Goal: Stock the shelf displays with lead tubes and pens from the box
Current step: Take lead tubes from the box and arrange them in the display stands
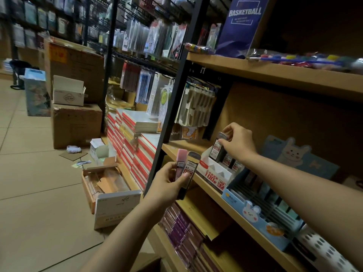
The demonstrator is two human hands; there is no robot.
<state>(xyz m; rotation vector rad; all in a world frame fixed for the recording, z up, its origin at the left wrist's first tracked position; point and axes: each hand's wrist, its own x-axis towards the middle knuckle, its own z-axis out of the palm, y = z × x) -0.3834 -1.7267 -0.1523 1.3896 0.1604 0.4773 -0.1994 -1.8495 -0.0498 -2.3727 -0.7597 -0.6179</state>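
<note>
Lead tubes part-stocked, more left in hand.
Our right hand (238, 143) pinched a dark lead tube (217, 147) at the white display box (214, 174), already holding several; our left hand (167, 185) gripped two more tubes (185, 170), unplaced.

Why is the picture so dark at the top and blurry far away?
Head view: the shelf's back wall lies in deep shadow; the hanging packets far off look soft and blurred; the shelf post leans from wide-angle distortion; the hands are sharper.
</note>
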